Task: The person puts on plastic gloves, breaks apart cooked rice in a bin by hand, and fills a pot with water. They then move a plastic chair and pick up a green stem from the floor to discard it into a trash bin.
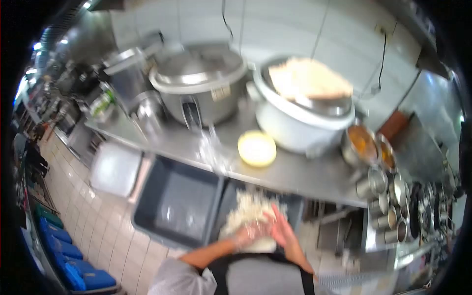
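Note:
A dark grey tub (296, 209) below the counter edge holds a heap of pale, whitish food pieces (246, 206). My left hand (253, 232), in what looks like a clear plastic glove, is over the heap, its fingers pointing right and blurred. Close beside it on the right, my right hand (281, 228) is raised with its fingers stretched out, and nothing shows in it. The two hands overlap or nearly touch. To the left stands a second dark grey tub (179, 201) with nothing visible inside but reflections.
On the steel counter (314, 172) stand a lidded rice cooker (199, 81), a white cooker (295, 120) with a pale board on top, a yellow bowl (257, 148) and clear plastic (212, 150). Metal bowls and pots are at right; a white lid (116, 168) is at left.

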